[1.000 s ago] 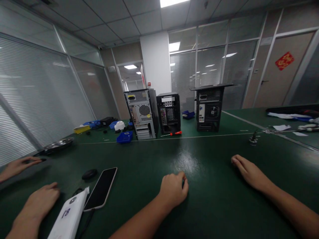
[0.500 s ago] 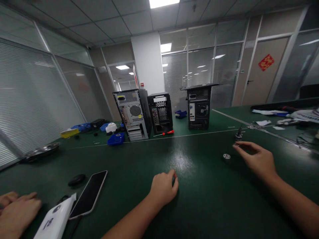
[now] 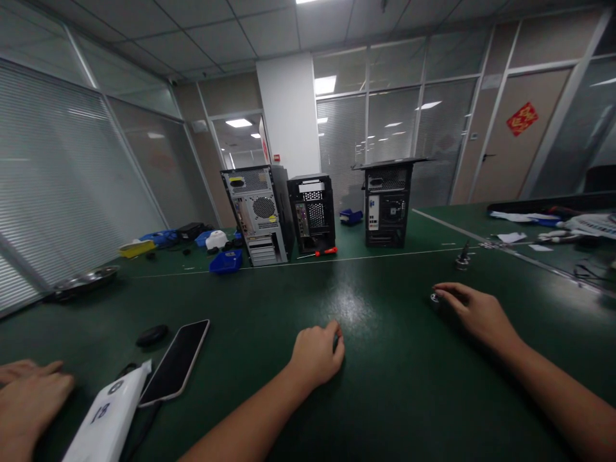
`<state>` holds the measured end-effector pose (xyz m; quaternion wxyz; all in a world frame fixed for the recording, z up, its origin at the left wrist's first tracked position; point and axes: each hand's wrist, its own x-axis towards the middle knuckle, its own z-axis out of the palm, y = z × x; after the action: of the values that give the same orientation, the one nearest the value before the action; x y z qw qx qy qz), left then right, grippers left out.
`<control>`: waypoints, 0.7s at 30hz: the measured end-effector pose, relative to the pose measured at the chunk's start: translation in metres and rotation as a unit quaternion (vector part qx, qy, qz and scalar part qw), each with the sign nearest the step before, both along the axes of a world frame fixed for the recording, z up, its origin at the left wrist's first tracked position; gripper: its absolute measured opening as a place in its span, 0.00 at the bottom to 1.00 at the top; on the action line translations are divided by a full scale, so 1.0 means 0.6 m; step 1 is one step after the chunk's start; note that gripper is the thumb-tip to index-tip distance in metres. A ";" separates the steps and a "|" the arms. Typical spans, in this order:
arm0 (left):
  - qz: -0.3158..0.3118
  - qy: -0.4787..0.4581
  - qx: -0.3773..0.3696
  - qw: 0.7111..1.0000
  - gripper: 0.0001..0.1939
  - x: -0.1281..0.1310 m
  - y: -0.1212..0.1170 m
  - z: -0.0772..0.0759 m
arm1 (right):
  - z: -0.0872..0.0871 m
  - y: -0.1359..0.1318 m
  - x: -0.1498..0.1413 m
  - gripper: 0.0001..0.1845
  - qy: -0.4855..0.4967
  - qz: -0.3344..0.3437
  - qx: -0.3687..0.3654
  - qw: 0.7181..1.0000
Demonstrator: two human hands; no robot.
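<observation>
My right hand (image 3: 479,316) reaches over the table, its thumb and forefinger pinched at a small round silver disc with cut-outs (image 3: 434,298). The fingertips cover part of the disc. Beyond that hand stands a small dark pointed piece on a round metal base (image 3: 462,258). My left hand (image 3: 317,351) rests on the table with curled fingers, thumb against forefinger; whatever it may hold is hidden.
Three computer cases (image 3: 262,215) stand along the back, beside a red screwdriver (image 3: 326,252) and a blue tray (image 3: 226,262). At left lie a phone (image 3: 178,362), a white power bank (image 3: 108,410), a black oval object (image 3: 152,335) and another person's hand (image 3: 36,391).
My right hand has moved from beside the pointed piece left and nearer to me, onto the silver disc. My left hand stays put. The view has shifted slightly.
</observation>
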<state>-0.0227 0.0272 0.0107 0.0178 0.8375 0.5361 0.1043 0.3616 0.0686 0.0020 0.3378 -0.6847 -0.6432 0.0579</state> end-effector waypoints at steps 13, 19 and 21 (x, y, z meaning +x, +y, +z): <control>-0.005 -0.001 -0.014 1.000 0.12 -0.001 -0.002 0.004 | -0.009 0.008 0.002 0.29 -0.035 0.012 -0.005 0.999; -0.004 0.000 -0.016 1.000 0.12 -0.002 -0.002 0.006 | -0.012 0.011 0.004 0.28 -0.037 0.002 -0.019 0.999; -0.004 0.000 -0.019 1.000 0.12 -0.001 -0.002 0.007 | -0.011 0.011 0.003 0.28 -0.034 -0.003 -0.023 0.999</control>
<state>-0.0235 0.0257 0.0151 0.0340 0.8392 0.5346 0.0939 0.3635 0.0752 -0.0048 0.2995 -0.6958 -0.6511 0.0485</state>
